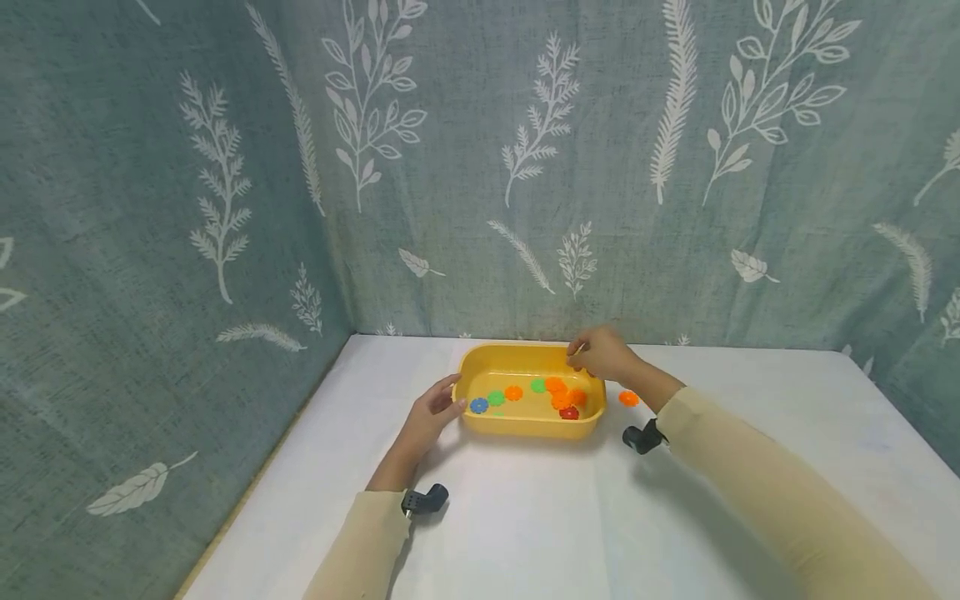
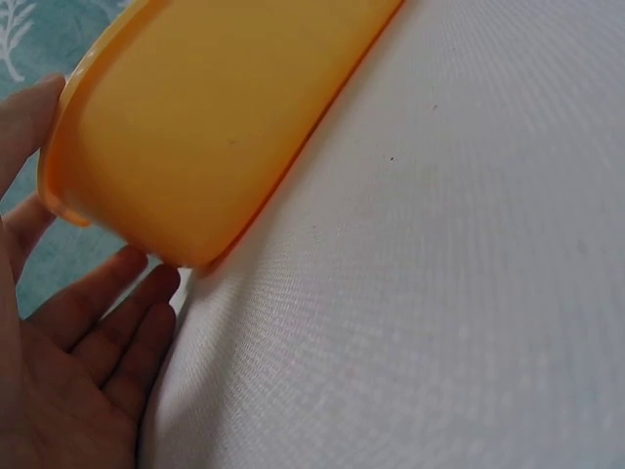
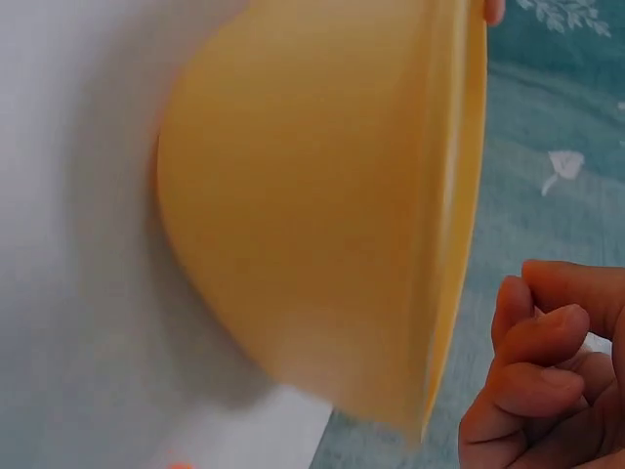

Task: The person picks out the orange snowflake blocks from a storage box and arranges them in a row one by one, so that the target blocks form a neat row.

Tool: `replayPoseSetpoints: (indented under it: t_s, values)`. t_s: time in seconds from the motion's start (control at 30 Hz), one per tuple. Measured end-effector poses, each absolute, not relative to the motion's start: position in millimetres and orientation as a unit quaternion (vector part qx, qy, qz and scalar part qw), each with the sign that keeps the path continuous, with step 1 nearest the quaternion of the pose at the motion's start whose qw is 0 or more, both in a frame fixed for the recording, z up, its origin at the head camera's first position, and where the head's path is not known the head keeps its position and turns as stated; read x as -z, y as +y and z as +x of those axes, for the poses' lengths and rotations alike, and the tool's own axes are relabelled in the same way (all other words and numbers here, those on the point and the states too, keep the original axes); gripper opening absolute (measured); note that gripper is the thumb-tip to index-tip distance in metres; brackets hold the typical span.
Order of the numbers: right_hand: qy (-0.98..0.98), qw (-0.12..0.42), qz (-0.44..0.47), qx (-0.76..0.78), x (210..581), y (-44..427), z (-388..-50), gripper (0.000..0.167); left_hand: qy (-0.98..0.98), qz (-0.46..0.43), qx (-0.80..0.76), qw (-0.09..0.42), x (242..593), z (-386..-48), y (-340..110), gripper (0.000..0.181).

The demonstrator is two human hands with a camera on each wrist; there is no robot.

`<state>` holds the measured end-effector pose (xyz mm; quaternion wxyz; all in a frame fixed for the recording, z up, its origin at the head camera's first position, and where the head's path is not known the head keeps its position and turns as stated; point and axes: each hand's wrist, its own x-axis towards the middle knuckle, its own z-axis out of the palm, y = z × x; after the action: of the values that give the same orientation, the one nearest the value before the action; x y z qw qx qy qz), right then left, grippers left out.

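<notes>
A yellow plastic tub [image 1: 525, 427] stands on the white table, with several small notched discs in it. Among them are a blue disc [image 1: 479, 406], a green disc [image 1: 496, 398], an orange disc [image 1: 513, 392] and a red disc [image 1: 569, 413]. My left hand [image 1: 433, 414] holds the tub's left end; in the left wrist view its thumb lies at the rim and its fingers touch the outer wall. Over the tub's back right corner is my right hand [image 1: 602, 353], fingers curled and tips close together. Nothing shows between them in the right wrist view [image 3: 547, 362].
One orange disc [image 1: 628, 398] lies on the table outside the tub, to its right. The white-covered table [image 1: 525, 517] meets a green leaf-patterned curtain [image 1: 465, 167] at its back and left. Each wrist wears a small black camera.
</notes>
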<state>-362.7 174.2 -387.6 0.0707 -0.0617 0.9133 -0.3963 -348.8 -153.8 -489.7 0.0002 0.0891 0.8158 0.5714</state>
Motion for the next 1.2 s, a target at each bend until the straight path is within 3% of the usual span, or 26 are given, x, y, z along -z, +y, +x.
replayPoseSetpoints:
  t_s: [0.83,1.2]
  values:
    - [0.906,0.074,-0.152,0.389,432,102,-370,0.009,0.815,0.094,-0.572,-0.002,489,-347,-154,0.054]
    - [0.914,0.122,-0.144,0.36,442,97,-374,0.026,0.818,0.091,-0.568,-0.005,489,-345,-154,0.054]
